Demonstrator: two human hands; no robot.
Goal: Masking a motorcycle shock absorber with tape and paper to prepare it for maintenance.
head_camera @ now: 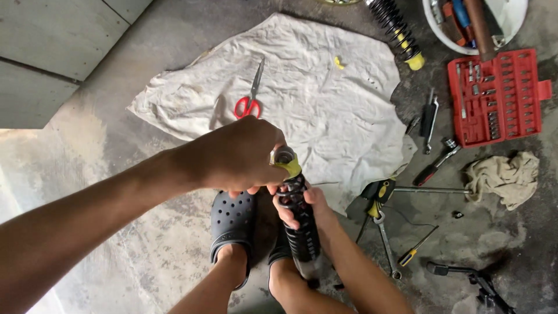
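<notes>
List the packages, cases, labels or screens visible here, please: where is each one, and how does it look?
Red socket case: open on the floor at upper right, rectangular, rows of metal bits inside.
White tub: top right corner, round, only partly in view, holding tools.
No labels, signs or screens can be seen.
Neither container is near the hands, which hold a black coil shock absorber at the centre.

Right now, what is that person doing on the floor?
A person sits on the concrete floor, holding a black coil-spring shock absorber upright between their feet. The left hand grips its yellow-tipped top, and the right hand wraps around the spring. Red-handled scissors lie on a white cloth just beyond.
</notes>
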